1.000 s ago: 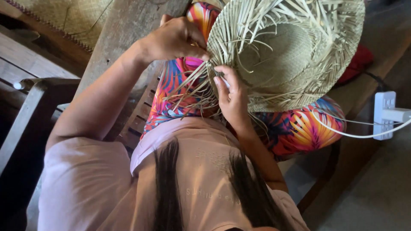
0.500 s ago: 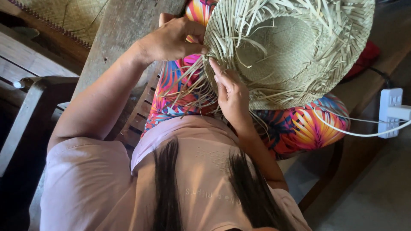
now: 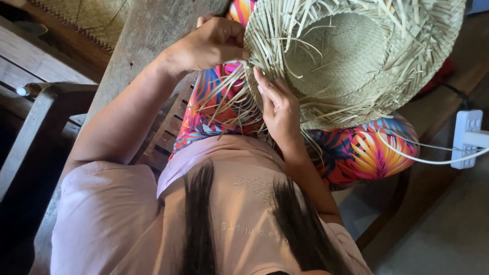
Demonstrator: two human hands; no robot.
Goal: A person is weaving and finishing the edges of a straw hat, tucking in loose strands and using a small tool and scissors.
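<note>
- Since a second ago, the hat (image 3: 351, 61) has shifted right and up in view, and the right hand's fingers now lie flatter along its edge.
- Left hand (image 3: 214, 43) is closed, pinching the brim's loose straw strips (image 3: 224, 99).
- Right hand (image 3: 277, 107) presses open against the brim from below.
- Hat sits over the lap (image 3: 356, 153), crown up.

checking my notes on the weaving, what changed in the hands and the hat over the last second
The right hand slid up from the loose hanging strands onto the underside of the brim of the pale woven straw hat, fingers flat against it. The hat shifted slightly right. The left hand kept its closed grip on the brim edge.
</note>
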